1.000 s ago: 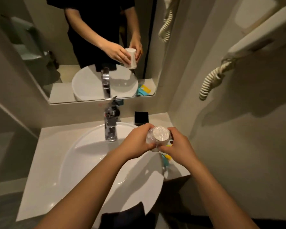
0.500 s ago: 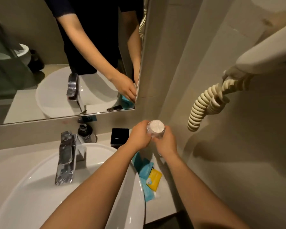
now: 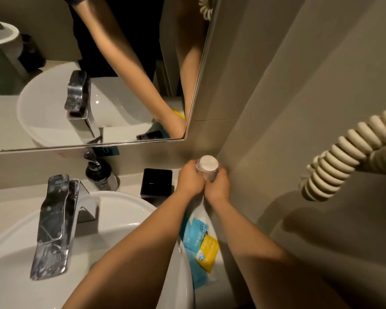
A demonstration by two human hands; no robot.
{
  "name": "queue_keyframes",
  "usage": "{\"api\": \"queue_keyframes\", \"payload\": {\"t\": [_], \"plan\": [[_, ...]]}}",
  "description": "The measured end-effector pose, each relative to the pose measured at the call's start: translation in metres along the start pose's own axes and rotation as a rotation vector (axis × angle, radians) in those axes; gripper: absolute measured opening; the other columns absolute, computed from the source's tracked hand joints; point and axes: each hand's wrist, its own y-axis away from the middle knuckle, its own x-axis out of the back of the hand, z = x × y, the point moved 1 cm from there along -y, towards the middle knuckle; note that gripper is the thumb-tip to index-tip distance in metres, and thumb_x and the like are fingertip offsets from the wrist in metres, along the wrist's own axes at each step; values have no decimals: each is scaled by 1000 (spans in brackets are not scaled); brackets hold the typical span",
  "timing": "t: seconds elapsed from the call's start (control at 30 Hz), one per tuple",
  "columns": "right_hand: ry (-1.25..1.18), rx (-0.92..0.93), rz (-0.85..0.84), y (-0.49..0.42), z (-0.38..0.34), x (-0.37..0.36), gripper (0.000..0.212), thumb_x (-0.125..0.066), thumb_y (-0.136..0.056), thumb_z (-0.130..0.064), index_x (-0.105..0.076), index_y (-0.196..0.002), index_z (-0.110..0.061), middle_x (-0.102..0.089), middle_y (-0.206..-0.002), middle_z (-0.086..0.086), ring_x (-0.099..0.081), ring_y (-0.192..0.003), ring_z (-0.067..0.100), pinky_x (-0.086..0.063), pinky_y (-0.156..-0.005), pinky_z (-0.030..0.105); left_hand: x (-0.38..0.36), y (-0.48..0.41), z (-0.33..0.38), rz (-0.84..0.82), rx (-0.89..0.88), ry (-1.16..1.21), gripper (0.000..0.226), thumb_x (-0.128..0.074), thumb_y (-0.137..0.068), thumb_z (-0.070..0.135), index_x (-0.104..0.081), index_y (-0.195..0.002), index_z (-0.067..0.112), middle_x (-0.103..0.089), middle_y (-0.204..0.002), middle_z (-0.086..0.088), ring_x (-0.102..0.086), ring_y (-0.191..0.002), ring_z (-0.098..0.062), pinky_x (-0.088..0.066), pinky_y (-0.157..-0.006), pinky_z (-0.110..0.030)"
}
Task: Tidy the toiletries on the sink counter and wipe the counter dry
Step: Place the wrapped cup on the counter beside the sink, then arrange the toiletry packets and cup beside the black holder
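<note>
A white cup (image 3: 208, 164) in clear plastic wrap stands bottom-up in the far right corner of the counter (image 3: 129, 181), close to both walls. My left hand (image 3: 191, 180) and my right hand (image 3: 217, 186) both grip its sides. I cannot see whether it rests on the counter. Blue sachets (image 3: 193, 233) and a yellow sachet (image 3: 206, 249) lie on the counter strip right of the basin, under my forearms. A black square box (image 3: 157, 182) sits just left of my left hand. A dark pump bottle (image 3: 99, 173) stands behind the tap.
The white basin (image 3: 125, 217) with a chrome tap (image 3: 54, 221) fills the lower left. A mirror (image 3: 87, 70) covers the back wall. A coiled cream hairdryer cord (image 3: 341, 155) hangs from the right wall above the counter's right end.
Both hands carried the wrapped cup from over the basin's right rim back into the far right corner. My view moved closer and to the right.
</note>
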Motion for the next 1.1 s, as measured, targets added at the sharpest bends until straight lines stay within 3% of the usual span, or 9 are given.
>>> {"api": "queue_keyframes", "payload": {"t": [0.13, 0.4, 0.5, 0.63, 0.77, 0.9, 0.97, 1.03, 1.1], "plan": [[29, -14, 1, -8, 5, -4, 40, -69, -92, -17, -52, -128, -9, -65, -127, 16, -63, -115, 33, -48, -97, 37, -6, -2, -6, -18, 24, 11, 39, -58, -91, 11, -57, -129, 6, -65, -128, -20, -59, -120, -36, -40, -89, -27], [59, 32, -30, -5, 12, 3, 39, -67, -88, -7, -57, -125, -7, -68, -123, 15, -64, -114, 32, -49, -97, 36, 2, 24, 0, -15, -21, -5, 43, -57, -91, 10, -48, -133, 6, -60, -132, -19, -56, -122, -34, -40, -97, -29], [61, 49, -27, 14, 20, 13, 35, -66, -88, -5, -58, -122, -4, -69, -119, 17, -65, -111, 33, -50, -97, 42, 8, 64, 2, 15, -140, -19, 59, -52, -87, -4, -37, -144, 2, -47, -146, -19, -45, -136, -31, -33, -113, -29], [25, 19, -48, 54, 45, 24, 35, -67, -88, -5, -60, -123, -5, -69, -116, 14, -66, -108, 27, -52, -97, 42, 27, 122, -23, 44, -151, -97, 66, -50, -98, 7, -21, -157, 12, -25, -165, -8, -24, -150, -20, -15, -122, -26], [154, 86, -156, 97, 69, 32, 29, -67, -89, -13, -65, -118, -12, -70, -108, 5, -63, -92, 16, -46, -83, 25, 72, 174, -60, 113, -154, -172, 54, -50, -99, 17, -34, -151, 18, -41, -155, -5, -39, -141, -20, -30, -121, -40], [217, 120, -281, 126, 75, 34, 23, -64, -93, -16, -63, -117, -20, -69, -112, 0, -67, -93, 17, -56, -84, 35, 116, 210, -84, 185, -127, -342, 50, -54, -98, 18, -41, -145, 11, -48, -149, -11, -46, -136, -26, -30, -118, -37], [246, 131, -321, 137, 73, 33, 26, -62, -96, -18, -61, -122, -19, -67, -119, 0, -67, -98, 17, -58, -87, 38, 135, 226, -95, 176, -95, -413, 52, -53, -98, 21, -39, -147, 10, -48, -149, -14, -47, -135, -30, -36, -116, -45], [300, 197, -344, 148, 69, 32, 29, -64, -96, -21, -60, -125, -19, -65, -123, -2, -64, -104, 14, -55, -88, 29, 154, 242, -106, 177, -31, -457, 46, -51, -97, 24, -43, -141, 13, -61, -127, -18, -59, -113, -37, -50, -97, -48], [288, 248, -344, 157, 67, 32, 26, -66, -96, -23, -61, -121, -22, -65, -123, -2, -63, -103, 11, -52, -84, 23, 170, 255, -114, 200, 9, -513, 32, -49, -95, 26, -51, -123, 12, -63, -104, -15, -60, -94, -37, -52, -82, -46]]}}
